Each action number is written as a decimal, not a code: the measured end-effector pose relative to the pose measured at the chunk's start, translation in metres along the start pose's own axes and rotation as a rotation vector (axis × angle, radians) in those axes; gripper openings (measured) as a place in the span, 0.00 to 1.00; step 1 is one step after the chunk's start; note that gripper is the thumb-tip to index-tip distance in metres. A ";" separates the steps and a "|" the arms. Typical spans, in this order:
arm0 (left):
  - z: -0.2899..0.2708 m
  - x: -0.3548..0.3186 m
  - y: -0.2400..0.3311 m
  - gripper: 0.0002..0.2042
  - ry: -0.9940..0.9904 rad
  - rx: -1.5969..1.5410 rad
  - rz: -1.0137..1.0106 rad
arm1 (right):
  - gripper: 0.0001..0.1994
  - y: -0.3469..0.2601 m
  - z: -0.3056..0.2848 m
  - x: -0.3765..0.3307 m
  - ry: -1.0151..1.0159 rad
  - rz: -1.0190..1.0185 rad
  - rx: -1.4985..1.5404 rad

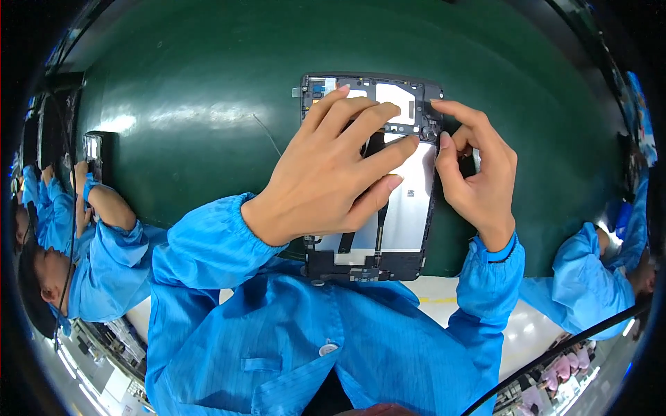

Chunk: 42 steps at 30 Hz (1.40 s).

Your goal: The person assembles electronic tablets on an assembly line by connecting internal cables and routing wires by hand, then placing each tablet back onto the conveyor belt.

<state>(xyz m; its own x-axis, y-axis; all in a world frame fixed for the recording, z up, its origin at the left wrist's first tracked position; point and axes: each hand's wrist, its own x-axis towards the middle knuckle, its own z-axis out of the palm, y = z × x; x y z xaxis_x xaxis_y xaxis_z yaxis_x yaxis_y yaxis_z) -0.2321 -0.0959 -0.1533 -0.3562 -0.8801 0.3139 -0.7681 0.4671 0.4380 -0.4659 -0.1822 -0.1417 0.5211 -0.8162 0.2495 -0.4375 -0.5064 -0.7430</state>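
An opened tablet [411,208], with silver plates, black frame and thin ribbon cables, lies on the green work surface before me. Across its upper middle stretches my left hand [322,163], palm down and fingers spread, the tips touching the inner parts. At the tablet's upper right edge is my right hand [482,163], its index finger on the frame corner and its thumb just below at the side. Those two fingertips stand apart, and I see nothing between them. My left hand hides the tablet's left middle.
The green mat [201,90] covers the bench. A thin wire [267,134] lies left of the tablet. Co-workers in blue sit at left and right; a dark device [94,149] lies by the left one's hands. A black cable [555,350] crosses at lower right.
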 end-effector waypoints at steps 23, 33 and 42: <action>-0.005 0.009 0.004 0.16 0.014 -0.006 -0.043 | 0.21 0.002 0.004 0.004 0.073 -0.008 0.013; 0.004 0.006 0.015 0.19 0.000 0.090 -0.033 | 0.14 0.024 0.015 0.018 0.081 0.090 0.556; -0.001 0.009 0.011 0.20 -0.010 0.055 -0.030 | 0.18 0.028 0.022 0.032 0.091 -0.022 0.414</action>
<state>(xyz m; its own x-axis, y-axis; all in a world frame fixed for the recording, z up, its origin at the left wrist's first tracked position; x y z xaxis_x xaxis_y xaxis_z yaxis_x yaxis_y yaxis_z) -0.2435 -0.0983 -0.1449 -0.3372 -0.8947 0.2930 -0.8065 0.4351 0.4003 -0.4456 -0.2166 -0.1682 0.4525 -0.8368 0.3083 -0.0856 -0.3849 -0.9190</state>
